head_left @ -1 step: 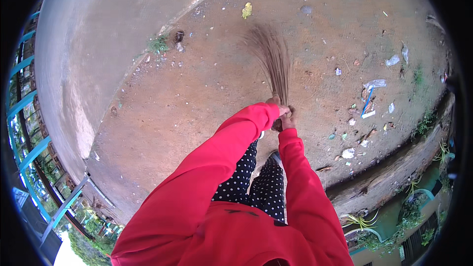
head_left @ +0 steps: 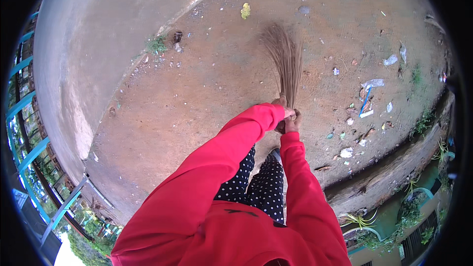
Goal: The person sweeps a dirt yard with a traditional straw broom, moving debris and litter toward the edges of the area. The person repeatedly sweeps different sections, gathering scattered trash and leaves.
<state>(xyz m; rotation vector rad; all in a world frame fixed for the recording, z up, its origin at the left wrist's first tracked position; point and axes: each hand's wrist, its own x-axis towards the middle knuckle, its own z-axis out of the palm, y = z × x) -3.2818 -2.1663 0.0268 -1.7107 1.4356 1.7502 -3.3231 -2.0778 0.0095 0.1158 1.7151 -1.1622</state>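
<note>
A brown stick broom (head_left: 286, 61) reaches away from me over the dirt ground, its bristle tips fanned out and blurred at the far end. My left hand (head_left: 281, 104) is closed round the bound bristles near the grip. Just nearer and to the right, my right hand (head_left: 293, 120) wraps round the same broom, with its butt end showing between the two. The hands touch or nearly touch. Both arms wear red sleeves. Beyond the bristles, to the left, lies a yellow leaf (head_left: 245, 11).
Litter lies on the right: a clear wrapper (head_left: 372, 83), a blue stick (head_left: 365, 99), a white crumpled scrap (head_left: 346, 152). A concrete slab (head_left: 113, 24) borders the dirt on the left. A low ledge (head_left: 389, 172) with plants runs along the right. My shoe (head_left: 276, 154) is below my hands.
The broom's bristles have swung to the right across the dirt. Both hands have shifted slightly right with it, keeping their grip.
</note>
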